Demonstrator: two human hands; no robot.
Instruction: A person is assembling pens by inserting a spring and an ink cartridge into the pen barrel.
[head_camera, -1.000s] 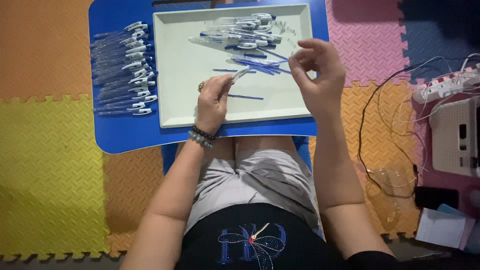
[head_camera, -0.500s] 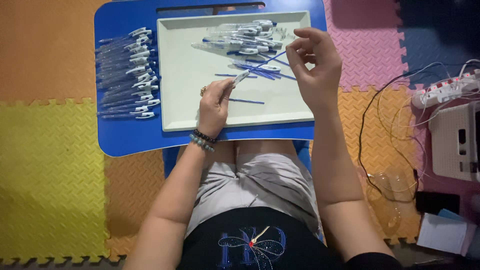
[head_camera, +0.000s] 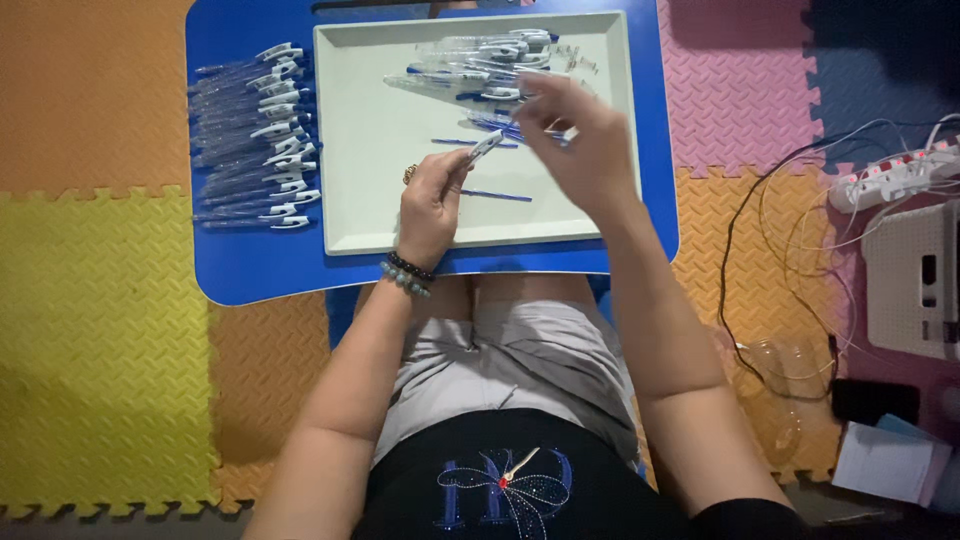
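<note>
A person sits on a floor of coloured foam mats (head_camera: 100, 330) with a low blue table (head_camera: 250, 270) over the legs. On the table lies a large white tray (head_camera: 370, 200). At the far side of the tray there is a heap of clear pen barrels and caps (head_camera: 480, 65), and near the middle lie some loose thin blue refills (head_camera: 497, 196). Left of the tray, on the blue top, finished pens (head_camera: 250, 140) lie in a neat row, side by side, clips pointing right.

The left hand (head_camera: 432, 205) rests on the tray with fingers closed around a pen (head_camera: 483, 148), which points up and to the right, its white tip free above the fingers. The right hand (head_camera: 580, 150) is over the tray, just beside that tip, with fingers bent and half closed; it is blurred, so I cannot tell if it holds some small part.

The pen looks very light and stiff, made from smooth plastic, so it may slip a little between the fingers. I think the best hold is at the middle of the barrel, as the left hand does. The refills seem thinner and could bend; better to take them near one end, gently.

At the right, on the mats, are a white power strip (head_camera: 890, 180) and tangled wires (head_camera: 790, 260).
</note>
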